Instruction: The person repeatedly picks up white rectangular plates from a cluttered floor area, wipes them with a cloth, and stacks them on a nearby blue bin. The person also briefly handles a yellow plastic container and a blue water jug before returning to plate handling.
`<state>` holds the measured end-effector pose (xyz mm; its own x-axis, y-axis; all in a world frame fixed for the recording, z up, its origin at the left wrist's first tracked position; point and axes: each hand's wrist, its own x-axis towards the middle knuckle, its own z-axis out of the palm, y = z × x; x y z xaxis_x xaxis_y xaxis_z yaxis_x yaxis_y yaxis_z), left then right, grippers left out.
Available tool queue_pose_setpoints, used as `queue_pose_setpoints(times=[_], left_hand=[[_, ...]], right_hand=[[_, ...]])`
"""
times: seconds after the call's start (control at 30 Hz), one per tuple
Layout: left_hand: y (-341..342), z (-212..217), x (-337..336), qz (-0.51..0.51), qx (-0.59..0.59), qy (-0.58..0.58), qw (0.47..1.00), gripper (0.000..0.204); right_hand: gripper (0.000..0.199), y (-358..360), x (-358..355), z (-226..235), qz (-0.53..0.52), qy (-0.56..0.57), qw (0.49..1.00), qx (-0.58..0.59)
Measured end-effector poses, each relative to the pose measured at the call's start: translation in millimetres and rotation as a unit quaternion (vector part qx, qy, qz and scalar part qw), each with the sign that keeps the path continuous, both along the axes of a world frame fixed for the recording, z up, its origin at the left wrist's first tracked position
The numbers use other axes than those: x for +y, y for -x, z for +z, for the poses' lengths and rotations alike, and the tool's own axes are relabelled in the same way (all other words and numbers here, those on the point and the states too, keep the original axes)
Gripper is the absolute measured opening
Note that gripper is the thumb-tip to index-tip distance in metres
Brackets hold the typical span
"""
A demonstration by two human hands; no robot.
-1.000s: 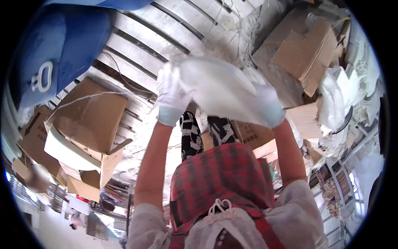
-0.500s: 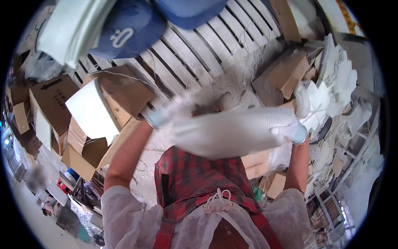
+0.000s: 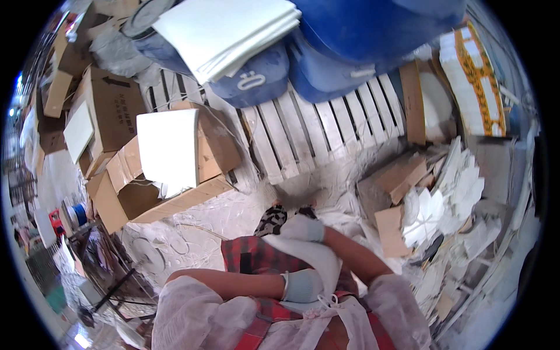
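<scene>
A bent stack of thin white sheets point(image 3: 319, 255) curves edge-on in front of my checked red apron. My right hand point(image 3: 301, 227), in a pale grey-white glove, grips the stack's far end. From the left, my left hand point(image 3: 303, 286) reaches across my body, wearing a similar glove with a grey-blue cuff. It lies against the near part of the stack, with its fingers hidden behind the sheets.
White sheets point(image 3: 227, 29) lie on blue barrels point(image 3: 251, 81) at a slatted pallet point(image 3: 297, 137). An open cardboard box point(image 3: 216, 146) bears another white sheet point(image 3: 168, 149) on the left. White scraps point(image 3: 449, 204) and torn cardboard point(image 3: 391, 230) heap up on the right.
The white stack, held out lengthwise in my right hand before, is now bent and close to my body. Both hands have come together at it, and my view has shifted.
</scene>
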<state>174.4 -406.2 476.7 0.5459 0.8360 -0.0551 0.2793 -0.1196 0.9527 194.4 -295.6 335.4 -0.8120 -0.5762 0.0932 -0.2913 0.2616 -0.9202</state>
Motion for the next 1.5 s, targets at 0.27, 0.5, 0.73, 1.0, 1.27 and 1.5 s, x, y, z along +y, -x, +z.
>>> queue_pose_setpoints(times=[0.27, 0.5, 0.73, 1.0, 1.27, 1.5], left_hand=[[53.0, -85.9, -90.5, 0.509, -0.103, 0.089, 0.85, 0.063], [154.5, 5.3, -69.9, 0.77, -0.292, 0.134, 0.551, 0.048], [365.7, -3.6, -23.6, 0.802, -0.187, -0.14, 0.55, 0.037], [311.0, -217.3, -71.2, 0.908, 0.115, -0.077, 0.397, 0.064], [230.0, -283.0, -302.5, 0.97, -0.147, 0.191, 0.035, 0.063], [262.4, -292.5, -299.6, 0.862, -0.485, 0.147, 0.029, 0.061]], right_hand=[[0.051, 104.7, 115.0, -48.0, -0.495, -0.018, 0.8, -0.338], [0.063, 310.6, 134.3, 137.9, -0.542, -0.076, 0.829, -0.114], [0.039, 500.4, 201.0, 215.2, -0.421, -0.483, 0.706, 0.302], [0.061, 435.6, 175.9, 69.9, -0.263, -0.621, 0.727, 0.13], [0.027, 316.3, 87.9, 104.9, -0.364, -0.191, 0.872, 0.266], [0.026, 160.6, 18.4, 43.3, -0.15, -0.258, 0.952, 0.069]])
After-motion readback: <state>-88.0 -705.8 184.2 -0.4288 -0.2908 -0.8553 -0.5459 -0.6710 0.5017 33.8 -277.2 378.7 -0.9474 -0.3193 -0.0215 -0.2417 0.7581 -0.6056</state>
